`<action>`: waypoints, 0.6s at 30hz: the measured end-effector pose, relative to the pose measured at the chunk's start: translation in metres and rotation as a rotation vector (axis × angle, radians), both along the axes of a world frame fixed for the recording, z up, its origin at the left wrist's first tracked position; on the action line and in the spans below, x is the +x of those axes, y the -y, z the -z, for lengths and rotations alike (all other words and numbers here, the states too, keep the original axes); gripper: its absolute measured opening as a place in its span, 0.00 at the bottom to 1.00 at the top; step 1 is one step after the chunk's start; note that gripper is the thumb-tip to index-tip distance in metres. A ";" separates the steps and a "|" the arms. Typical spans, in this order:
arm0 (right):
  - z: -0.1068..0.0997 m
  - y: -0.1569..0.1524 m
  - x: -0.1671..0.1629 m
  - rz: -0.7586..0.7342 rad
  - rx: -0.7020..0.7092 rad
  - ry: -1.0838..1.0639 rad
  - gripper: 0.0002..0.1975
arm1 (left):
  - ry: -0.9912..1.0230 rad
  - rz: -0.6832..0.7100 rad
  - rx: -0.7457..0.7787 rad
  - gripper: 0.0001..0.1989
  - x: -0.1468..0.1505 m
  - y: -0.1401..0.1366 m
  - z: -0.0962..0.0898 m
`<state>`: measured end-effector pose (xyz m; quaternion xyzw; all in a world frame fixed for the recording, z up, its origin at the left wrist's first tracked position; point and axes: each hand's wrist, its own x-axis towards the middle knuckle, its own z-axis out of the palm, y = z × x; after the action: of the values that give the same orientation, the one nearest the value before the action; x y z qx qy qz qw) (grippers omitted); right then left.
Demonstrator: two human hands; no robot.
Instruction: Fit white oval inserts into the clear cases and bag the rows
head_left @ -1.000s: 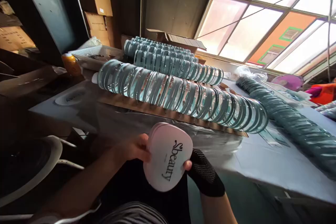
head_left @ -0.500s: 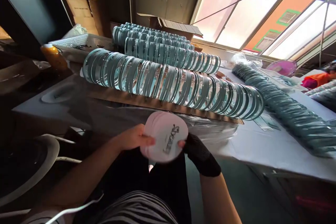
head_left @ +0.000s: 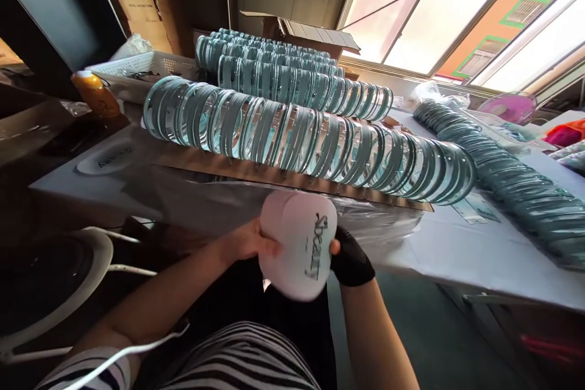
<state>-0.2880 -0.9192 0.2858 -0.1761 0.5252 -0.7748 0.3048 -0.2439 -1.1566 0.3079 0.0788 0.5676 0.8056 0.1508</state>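
Both my hands hold pale, rounded flat discs in front of my lap, just below the table edge. The front disc carries dark printed lettering reading "Sbeauty", turned sideways. A second edge shows behind it on the left; how many there are I cannot tell. My left hand, bare, grips the left side with the thumb across the face. My right hand, in a black glove with the thumb tip exposed, pinches the right edge; its other fingers are hidden behind. Beyond them stands a long row of glassy round pieces on cardboard.
A similar lettered white oval lies on the white table. More rows of glassy pieces stand behind and at right. A white basket, an orange bottle, a pink fan and a stool are around.
The front disc has shifted right against the one behind, and the lettering is sharper. Both hands keep their grip on the discs. The view has turned slightly.
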 end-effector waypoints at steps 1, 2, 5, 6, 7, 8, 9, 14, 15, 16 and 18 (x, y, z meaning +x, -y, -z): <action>-0.002 -0.001 0.001 0.026 0.019 0.005 0.38 | 0.024 0.038 0.023 0.34 0.000 -0.001 0.001; -0.004 -0.003 0.001 0.022 0.030 0.000 0.37 | 0.036 0.102 0.040 0.33 0.000 -0.001 0.003; -0.014 -0.011 -0.004 0.065 0.025 -0.084 0.36 | 0.030 0.110 0.072 0.34 -0.004 -0.001 0.007; -0.017 -0.013 -0.007 0.161 0.052 -0.129 0.35 | 0.016 0.046 0.058 0.34 -0.006 0.000 0.008; -0.019 -0.014 -0.010 0.290 0.101 -0.175 0.35 | -0.005 -0.047 0.031 0.33 -0.009 0.000 0.008; -0.019 -0.013 -0.013 0.424 0.164 -0.223 0.35 | -0.034 -0.149 0.000 0.33 -0.013 0.000 0.007; -0.019 -0.012 -0.016 0.532 0.231 -0.275 0.35 | -0.068 -0.231 -0.032 0.34 -0.016 -0.001 0.006; -0.003 0.004 0.005 0.829 0.494 -0.694 0.30 | -0.148 -0.396 -0.148 0.34 -0.023 -0.009 0.000; 0.001 0.008 0.013 0.897 0.513 -0.795 0.27 | -0.134 -0.424 -0.163 0.33 -0.023 -0.012 -0.001; 0.005 0.012 0.021 0.948 0.506 -0.874 0.24 | -0.115 -0.457 -0.170 0.33 -0.022 -0.016 0.000; 0.009 0.019 0.030 1.030 0.449 -0.894 0.19 | -0.083 -0.495 -0.168 0.32 -0.022 -0.027 0.003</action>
<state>-0.2578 -0.9380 0.2765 -0.1395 0.7629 -0.5472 -0.3148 -0.2660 -1.1297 0.3049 -0.0422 0.6403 0.7639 -0.0684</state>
